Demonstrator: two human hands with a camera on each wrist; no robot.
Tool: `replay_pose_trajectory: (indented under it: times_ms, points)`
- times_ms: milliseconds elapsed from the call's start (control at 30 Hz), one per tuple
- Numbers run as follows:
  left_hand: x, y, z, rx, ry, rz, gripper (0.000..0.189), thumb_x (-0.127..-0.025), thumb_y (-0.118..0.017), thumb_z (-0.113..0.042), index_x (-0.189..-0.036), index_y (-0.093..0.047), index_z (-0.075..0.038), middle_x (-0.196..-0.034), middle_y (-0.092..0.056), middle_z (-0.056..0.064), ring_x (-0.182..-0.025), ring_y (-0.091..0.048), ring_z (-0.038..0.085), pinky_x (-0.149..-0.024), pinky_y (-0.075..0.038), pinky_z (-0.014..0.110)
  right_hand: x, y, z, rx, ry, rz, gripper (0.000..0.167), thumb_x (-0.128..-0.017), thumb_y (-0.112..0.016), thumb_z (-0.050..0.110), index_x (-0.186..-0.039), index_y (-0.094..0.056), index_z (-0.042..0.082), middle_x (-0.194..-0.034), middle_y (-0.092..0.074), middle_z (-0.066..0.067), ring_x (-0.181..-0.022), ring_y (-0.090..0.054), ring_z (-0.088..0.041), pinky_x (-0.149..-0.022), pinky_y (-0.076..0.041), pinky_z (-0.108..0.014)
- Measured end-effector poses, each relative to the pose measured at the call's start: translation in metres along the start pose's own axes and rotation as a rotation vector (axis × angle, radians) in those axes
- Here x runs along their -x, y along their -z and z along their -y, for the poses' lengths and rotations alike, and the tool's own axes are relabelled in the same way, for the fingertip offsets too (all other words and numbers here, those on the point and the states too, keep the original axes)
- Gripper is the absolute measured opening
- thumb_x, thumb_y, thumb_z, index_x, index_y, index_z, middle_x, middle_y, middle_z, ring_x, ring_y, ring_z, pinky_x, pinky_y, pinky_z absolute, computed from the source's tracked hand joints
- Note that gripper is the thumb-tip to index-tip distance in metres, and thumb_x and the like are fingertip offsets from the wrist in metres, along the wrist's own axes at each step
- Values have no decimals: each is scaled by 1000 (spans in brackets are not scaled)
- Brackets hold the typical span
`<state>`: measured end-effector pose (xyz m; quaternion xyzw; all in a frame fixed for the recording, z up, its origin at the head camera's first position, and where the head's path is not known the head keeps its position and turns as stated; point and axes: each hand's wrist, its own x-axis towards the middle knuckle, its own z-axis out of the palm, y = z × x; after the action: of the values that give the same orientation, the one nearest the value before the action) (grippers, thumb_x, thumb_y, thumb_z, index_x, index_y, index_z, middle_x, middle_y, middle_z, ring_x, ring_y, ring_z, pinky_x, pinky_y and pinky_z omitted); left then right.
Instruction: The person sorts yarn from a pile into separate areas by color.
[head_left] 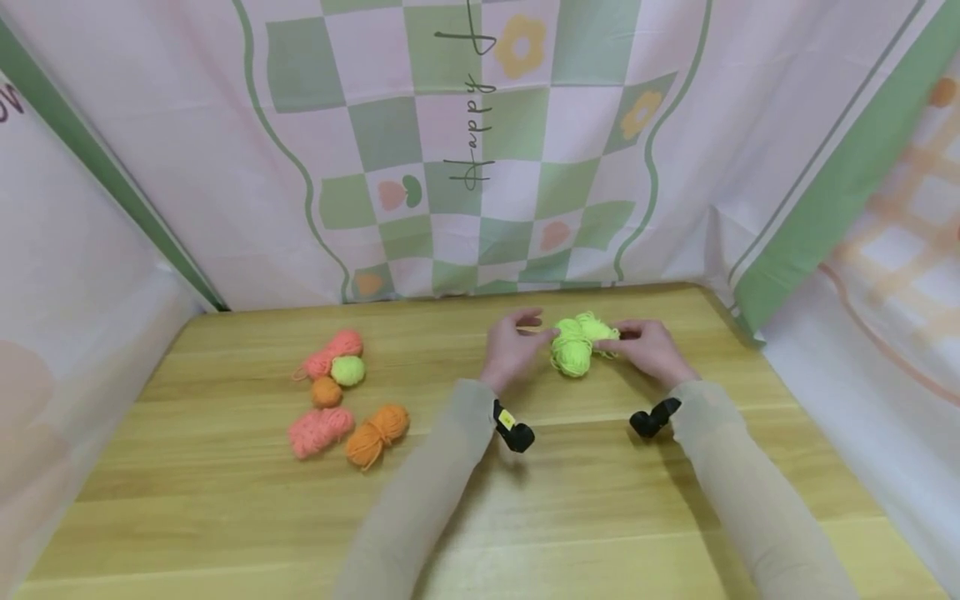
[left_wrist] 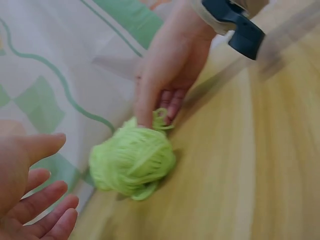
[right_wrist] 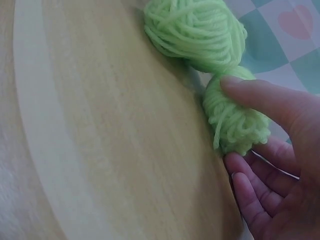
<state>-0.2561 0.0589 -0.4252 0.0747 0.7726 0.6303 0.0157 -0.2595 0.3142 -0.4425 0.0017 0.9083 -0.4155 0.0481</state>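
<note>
Right grip (head_left: 651, 350) pinching green yarn (head_left: 577, 343), left grip (head_left: 512, 352) near

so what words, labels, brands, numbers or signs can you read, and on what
"Happy": sideways on the back cloth; writing above it is cut off.
"ow", perhaps: partial letters at the left edge, on the side cloth.
Yellow label on the left wrist's black device: too small to read.

- Left hand (head_left: 512, 350): cut off by the left edge, left wrist view.
- Right hand (head_left: 649, 348): one fingertip hidden behind green yarn (right_wrist: 235, 115), right wrist view.
- Yellow label (head_left: 507, 419): marking too small to read.
- Curtain lettering (head_left: 474, 129): cut off above, head view.
</note>
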Motion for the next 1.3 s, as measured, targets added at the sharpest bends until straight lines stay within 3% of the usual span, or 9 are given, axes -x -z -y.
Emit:
replay_pose_trajectory:
  times_ms: [433,667,833,1300]
  points:
    - [-4,35,-33,68,-135,-64,43,-89,-82,-17,-128,-69,-5,-114,-73,8,-100,-70,22,-85,-57,27,1,2,0,5,-5,5,75,-86,-78,53,-134,-62,-2,-133,-60,-23,-121,-53,-36,-108,-39,-54]
    - [-1,62,-36,84,-193,-85,44,-90,-81,-18,-130,-67,-5,-119,-71,9,-109,-67,25,-92,-54,26,2,3,1,24,-6,-1,73,-86,-78,54,-133,-63,-1,-131,-61,-22,-119,-53,-36,-106,-40,-54]
    - [6,91,-33,65,-183,-113,47,-90,-81,-22,-132,-66,-8,-125,-69,5,-114,-65,26,-96,-52,30,0,1,-1,28,-11,-1,74,-86,-78,54,-133,-62,-1,-131,-61,-22,-119,-53,-36,-107,-40,-54]
    - [31,193,-29,14,-224,-188,44,-95,-74,-14,-136,-62,-1,-131,-65,16,-115,-64,31,-99,-52,36,-1,1,-1,21,-13,2,78,-84,-79,56,-133,-62,-2,-132,-60,-24,-120,-53,-37,-106,-40,-54]
